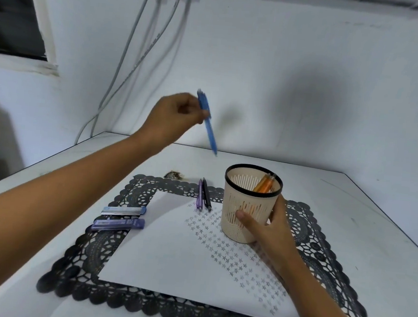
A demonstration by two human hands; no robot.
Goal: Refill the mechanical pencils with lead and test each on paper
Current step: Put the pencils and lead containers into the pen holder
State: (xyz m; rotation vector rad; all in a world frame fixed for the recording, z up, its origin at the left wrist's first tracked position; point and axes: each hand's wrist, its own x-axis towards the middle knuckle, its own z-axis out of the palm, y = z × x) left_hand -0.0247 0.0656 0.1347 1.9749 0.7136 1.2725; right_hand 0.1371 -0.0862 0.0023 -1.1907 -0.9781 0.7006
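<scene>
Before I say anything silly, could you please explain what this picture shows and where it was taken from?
There is no machine here. It is a single picture from a camera worn on a person's head, looking down at their two bare hands. The left hand is raised and pinches a blue pencil, tip down. The right hand grips a cup with orange pencils inside. On the table lies a dark lace mat, and on that a paper partly covered with small drawn stars. A purple pencil and a black pencil lie side by side at the paper's far edge. Two lead cases lie at its left.
</scene>
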